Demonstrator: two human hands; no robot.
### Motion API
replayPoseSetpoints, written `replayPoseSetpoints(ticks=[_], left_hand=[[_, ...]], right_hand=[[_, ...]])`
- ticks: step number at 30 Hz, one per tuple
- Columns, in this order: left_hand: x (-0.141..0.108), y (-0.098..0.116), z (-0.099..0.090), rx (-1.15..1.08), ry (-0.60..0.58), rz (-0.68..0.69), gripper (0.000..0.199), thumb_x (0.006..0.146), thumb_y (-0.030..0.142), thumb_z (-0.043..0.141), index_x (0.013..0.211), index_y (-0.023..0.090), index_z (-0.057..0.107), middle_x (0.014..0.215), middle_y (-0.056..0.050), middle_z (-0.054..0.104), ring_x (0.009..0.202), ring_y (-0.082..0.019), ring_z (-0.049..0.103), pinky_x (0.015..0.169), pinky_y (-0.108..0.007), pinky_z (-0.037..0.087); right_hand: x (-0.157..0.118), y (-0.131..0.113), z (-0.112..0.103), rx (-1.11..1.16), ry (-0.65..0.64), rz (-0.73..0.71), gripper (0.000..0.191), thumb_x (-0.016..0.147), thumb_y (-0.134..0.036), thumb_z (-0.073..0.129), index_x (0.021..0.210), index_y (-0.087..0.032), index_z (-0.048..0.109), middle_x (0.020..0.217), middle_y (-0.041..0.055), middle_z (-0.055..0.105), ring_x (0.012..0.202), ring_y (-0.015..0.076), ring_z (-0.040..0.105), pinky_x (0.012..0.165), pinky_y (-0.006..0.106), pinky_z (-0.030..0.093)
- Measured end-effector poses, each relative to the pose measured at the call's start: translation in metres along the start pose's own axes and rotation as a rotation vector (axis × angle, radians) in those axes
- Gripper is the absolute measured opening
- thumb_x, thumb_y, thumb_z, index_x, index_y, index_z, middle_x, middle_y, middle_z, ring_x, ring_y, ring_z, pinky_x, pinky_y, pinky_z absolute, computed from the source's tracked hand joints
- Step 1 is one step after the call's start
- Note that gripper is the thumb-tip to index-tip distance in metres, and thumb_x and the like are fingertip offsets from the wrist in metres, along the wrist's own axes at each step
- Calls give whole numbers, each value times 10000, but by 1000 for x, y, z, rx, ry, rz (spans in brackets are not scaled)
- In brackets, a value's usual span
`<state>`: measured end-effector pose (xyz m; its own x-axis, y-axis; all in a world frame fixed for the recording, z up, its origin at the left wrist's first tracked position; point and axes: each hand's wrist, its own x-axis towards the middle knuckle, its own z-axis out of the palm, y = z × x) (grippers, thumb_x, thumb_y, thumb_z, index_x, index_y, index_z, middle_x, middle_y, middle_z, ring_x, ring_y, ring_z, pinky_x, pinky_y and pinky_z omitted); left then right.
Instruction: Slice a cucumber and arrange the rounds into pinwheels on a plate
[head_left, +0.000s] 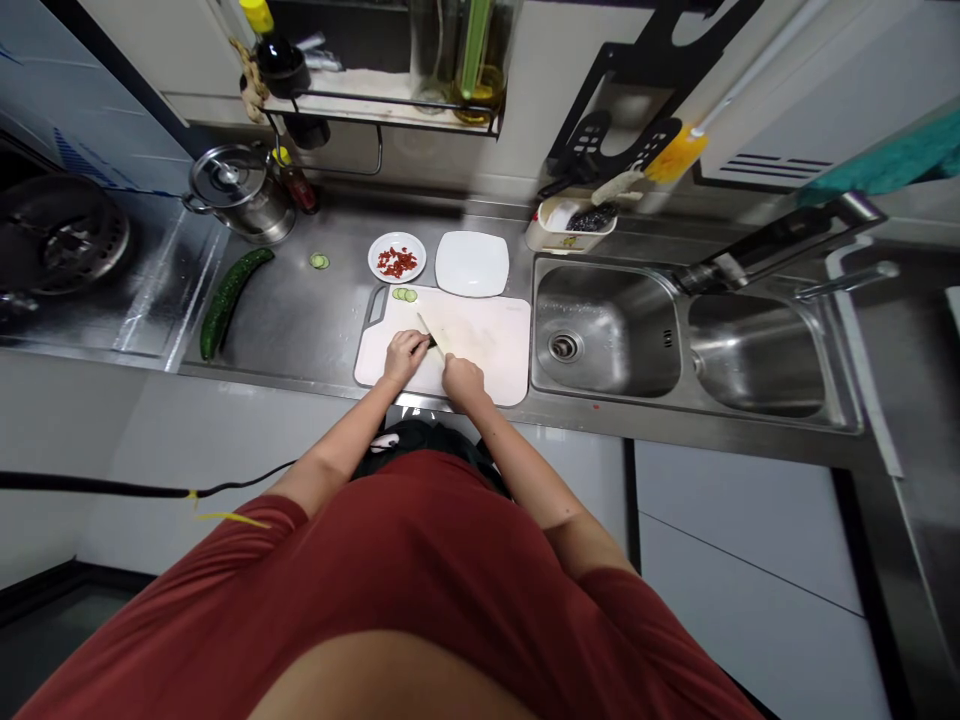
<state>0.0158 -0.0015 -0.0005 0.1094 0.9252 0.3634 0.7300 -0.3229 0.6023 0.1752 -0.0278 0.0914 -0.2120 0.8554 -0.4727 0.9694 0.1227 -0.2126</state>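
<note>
On the white cutting board (487, 350), my right hand (463, 380) is closed around the handle of a knife (430, 330), whose blade points away and to the left. My left hand (406, 352) rests on the board just left of the blade, fingers curled over a dark piece of cucumber (432, 341) that is mostly hidden. Several pale-green cucumber slices (405, 295) lie together at the board's upper left. Behind the board stand a white plate of chopped red pieces (397, 263) and a squarish white plate (472, 264).
A whole cucumber (232, 300) lies at the left, with loose slices (319, 261) nearer the board. A steel pot (240, 195) and a sauce bottle (296, 182) stand at the back left. Right of the board is a double sink (611, 320) with a faucet (787, 245). A utensil holder (570, 230) stands behind it.
</note>
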Motion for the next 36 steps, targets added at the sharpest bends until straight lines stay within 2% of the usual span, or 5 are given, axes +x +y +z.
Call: replayPoseSetpoints(ticks=[5,13,22,30,36], left_hand=[[-1,0,1,1,1,-6,227,937,325,478,946,209,674,949,-67,666,923,-194,578,848,-355,459],[0,0,0,9,-4,12,221,936,315,480,960,207,672,961,-69,667,921,-194,578,851,-357,461],[-1,-1,2,4,-1,5,212,933,314,484,936,208,668,948,-65,668,920,-194,578,848,-356,456],[0,0,0,-5,8,18,207,932,317,485,940,212,664,943,-58,672,907,-191,573,839,-348,458],[0,0,0,-6,-6,-2,212,932,320,481,930,212,664,954,-64,672,923,-194,579,857,-360,458]], right_hand=[[-5,6,8,-9,15,5,268,921,-107,340,1084,-159,547,997,133,674,947,245,651,762,316,474],[13,-6,-5,28,23,-15,278,926,-110,340,1109,-165,541,1019,120,672,970,240,643,779,311,468],[1,7,7,17,-8,4,269,933,-130,340,1105,-167,544,1032,132,668,967,244,643,789,320,466],[15,-2,1,34,26,-25,273,913,-111,349,1090,-165,550,1013,120,675,958,240,645,776,316,473],[6,5,4,27,-2,-4,280,923,-119,349,1109,-166,553,1043,133,669,981,242,641,796,318,468]])
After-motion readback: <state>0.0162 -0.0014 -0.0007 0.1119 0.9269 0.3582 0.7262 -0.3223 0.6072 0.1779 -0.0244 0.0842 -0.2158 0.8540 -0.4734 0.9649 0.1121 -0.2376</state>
